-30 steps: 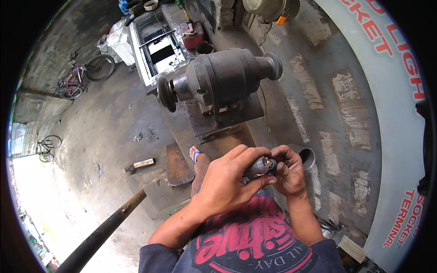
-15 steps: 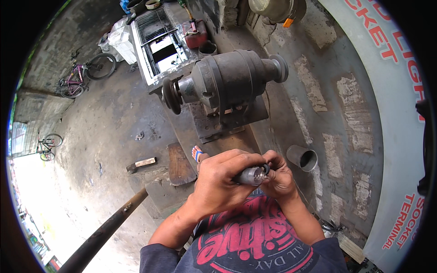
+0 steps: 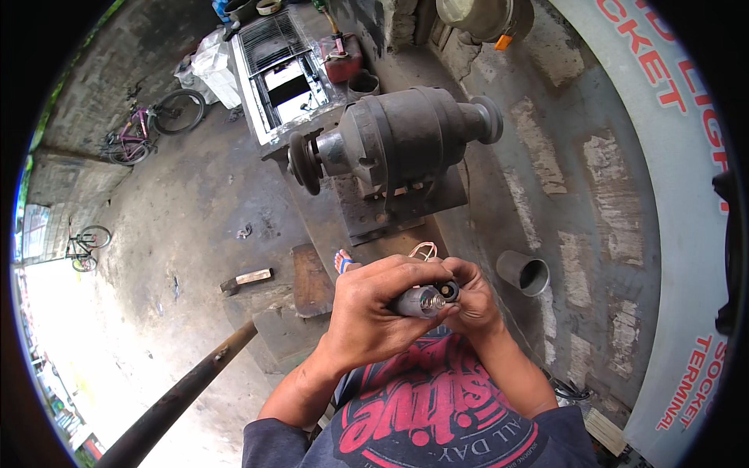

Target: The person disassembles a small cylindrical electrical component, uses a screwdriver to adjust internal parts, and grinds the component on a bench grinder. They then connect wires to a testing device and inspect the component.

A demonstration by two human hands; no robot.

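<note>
Gripping a grey tube (image 3: 415, 303), the left hand (image 3: 368, 306) meets the right hand (image 3: 477, 303), which pinches a black cap (image 3: 449, 291). Beyond, a grinder (image 3: 412, 134) sits on a metal plate (image 3: 365, 221).

Grey concrete floor (image 3: 179, 214), stained darker in patches and glaring white toward the lower left. Directly on it, a hammer (image 3: 253, 277), lying flat with the wooden handle pointing right; just beside that, a flat brown board (image 3: 312, 282). Farther up, a small crumpled scrap (image 3: 244, 232). Toward the far left, a purplish bicycle (image 3: 139, 129) and a dark bicycle (image 3: 80, 243), well apart. Elsewhere, a dark metal plate (image 3: 409, 209) with a motor (image 3: 406, 129) mounted on top.
</note>
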